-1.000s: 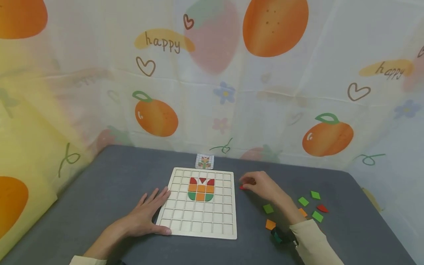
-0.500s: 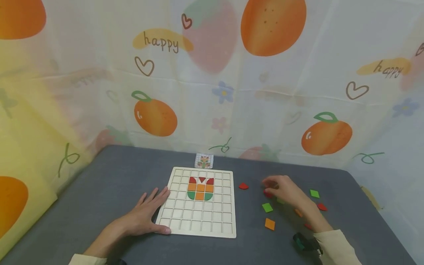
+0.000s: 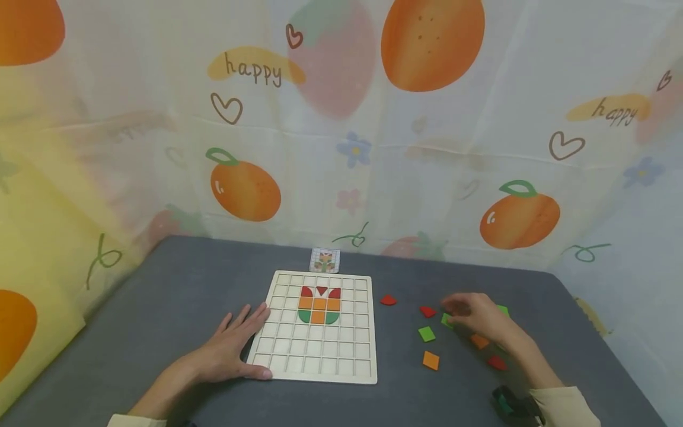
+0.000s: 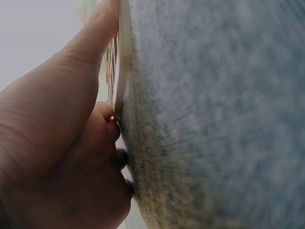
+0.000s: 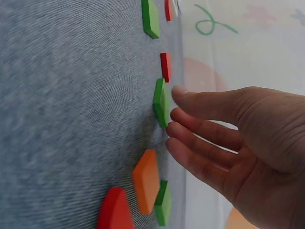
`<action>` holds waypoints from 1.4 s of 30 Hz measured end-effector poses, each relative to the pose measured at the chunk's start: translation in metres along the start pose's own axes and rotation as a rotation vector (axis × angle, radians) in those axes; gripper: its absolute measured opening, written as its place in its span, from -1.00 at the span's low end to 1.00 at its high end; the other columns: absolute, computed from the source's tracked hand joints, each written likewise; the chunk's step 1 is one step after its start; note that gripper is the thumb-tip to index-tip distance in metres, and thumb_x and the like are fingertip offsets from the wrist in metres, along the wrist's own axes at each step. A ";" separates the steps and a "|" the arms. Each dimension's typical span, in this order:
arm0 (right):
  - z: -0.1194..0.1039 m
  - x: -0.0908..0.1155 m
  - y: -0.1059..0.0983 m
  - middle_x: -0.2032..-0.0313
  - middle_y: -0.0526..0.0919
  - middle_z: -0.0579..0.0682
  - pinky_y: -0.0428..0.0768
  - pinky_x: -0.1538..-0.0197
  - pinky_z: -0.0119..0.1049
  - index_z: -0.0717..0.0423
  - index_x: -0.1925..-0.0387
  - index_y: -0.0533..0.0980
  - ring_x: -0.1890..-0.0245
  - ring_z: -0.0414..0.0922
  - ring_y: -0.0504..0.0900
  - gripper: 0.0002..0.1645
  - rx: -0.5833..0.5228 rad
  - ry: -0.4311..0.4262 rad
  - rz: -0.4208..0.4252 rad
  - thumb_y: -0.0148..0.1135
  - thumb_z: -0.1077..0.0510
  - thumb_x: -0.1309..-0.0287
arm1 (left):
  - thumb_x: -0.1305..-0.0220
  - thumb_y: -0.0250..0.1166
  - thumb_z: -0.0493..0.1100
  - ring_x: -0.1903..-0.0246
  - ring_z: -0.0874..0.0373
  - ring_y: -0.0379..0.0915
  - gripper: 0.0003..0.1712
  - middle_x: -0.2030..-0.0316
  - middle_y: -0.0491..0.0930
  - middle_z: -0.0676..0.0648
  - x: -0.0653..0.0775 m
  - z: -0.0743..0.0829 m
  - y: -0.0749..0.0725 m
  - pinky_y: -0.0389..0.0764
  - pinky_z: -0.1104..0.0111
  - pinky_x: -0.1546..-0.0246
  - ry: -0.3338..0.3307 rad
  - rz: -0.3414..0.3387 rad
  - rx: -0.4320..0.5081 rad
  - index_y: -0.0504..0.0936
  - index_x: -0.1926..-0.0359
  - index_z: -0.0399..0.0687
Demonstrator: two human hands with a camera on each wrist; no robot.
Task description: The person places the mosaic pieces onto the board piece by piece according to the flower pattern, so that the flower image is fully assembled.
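Note:
My left hand (image 3: 229, 347) rests along the left edge of the pale gridded board (image 3: 349, 350), fingers spread at its upper side and thumb at its lower left corner. Several pieces inlaid on the board make a tulip shape (image 3: 319, 304) of red, orange and green. To the right of the board, my right hand (image 3: 480, 314) hovers low beside a green square tile (image 5: 161, 103). Its fingers are loosely bent and hold nothing; thumb and fingertips lie right by that tile in the right wrist view. A red curved piece (image 3: 427, 311) lies just left of the hand.
A small pattern card (image 3: 324, 261) lies behind the board. Another red piece (image 3: 388, 300) is near the board's right edge. Around the right arm are a green tile (image 3: 426, 334), orange tiles (image 3: 431, 360) and a red piece (image 3: 497, 362). A printed curtain (image 3: 395, 196) hangs behind the table.
My right hand has left the red piece near the board and moved right, past the second red piece, to the green tile. The left hand stays on the board.

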State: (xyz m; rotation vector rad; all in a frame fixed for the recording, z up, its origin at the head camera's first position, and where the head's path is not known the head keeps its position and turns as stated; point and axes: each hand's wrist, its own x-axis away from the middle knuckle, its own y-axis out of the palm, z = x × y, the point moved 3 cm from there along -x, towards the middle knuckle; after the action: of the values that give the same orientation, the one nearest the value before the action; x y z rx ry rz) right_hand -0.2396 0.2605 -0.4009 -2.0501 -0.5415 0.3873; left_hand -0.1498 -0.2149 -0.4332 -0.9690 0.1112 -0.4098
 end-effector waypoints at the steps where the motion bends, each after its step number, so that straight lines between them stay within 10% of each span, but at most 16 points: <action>1: 0.001 0.001 0.001 0.18 0.71 0.05 0.66 0.21 -0.25 0.27 0.04 0.61 0.21 -0.02 0.69 -0.61 -0.004 0.002 -0.012 0.43 0.26 -0.05 | 0.14 0.45 0.43 -0.47 -0.35 -0.34 0.39 -0.52 -0.07 -0.23 0.000 -0.001 0.001 -0.36 -0.26 -0.33 -0.002 0.001 0.000 0.01 -0.53 -0.19; 24: -0.011 0.002 -0.004 0.28 0.66 -0.09 0.64 0.26 -0.32 0.22 0.04 0.62 0.27 -0.14 0.66 -0.65 -0.020 -0.047 0.046 0.36 0.37 -0.09 | 0.07 0.46 0.33 -0.45 -0.42 -0.36 0.35 -0.51 -0.11 -0.31 0.002 0.002 -0.001 -0.36 -0.32 -0.29 0.052 -0.016 0.027 -0.01 -0.51 -0.28; 42: -0.053 -0.039 0.012 0.27 0.68 -0.02 0.64 0.24 -0.36 0.29 0.04 0.61 0.28 -0.14 0.65 -0.67 -0.050 -0.146 -0.007 0.34 0.40 -0.11 | 0.03 0.45 0.34 -0.45 -0.41 -0.39 0.32 -0.51 -0.12 -0.31 0.002 0.002 -0.001 -0.39 -0.32 -0.29 0.039 -0.004 0.030 0.00 -0.52 -0.25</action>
State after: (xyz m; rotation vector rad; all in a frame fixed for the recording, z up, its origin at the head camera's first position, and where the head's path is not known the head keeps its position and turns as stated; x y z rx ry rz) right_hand -0.2450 0.1960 -0.3822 -2.0774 -0.6526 0.5272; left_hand -0.1476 -0.2142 -0.4309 -0.9317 0.1377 -0.4328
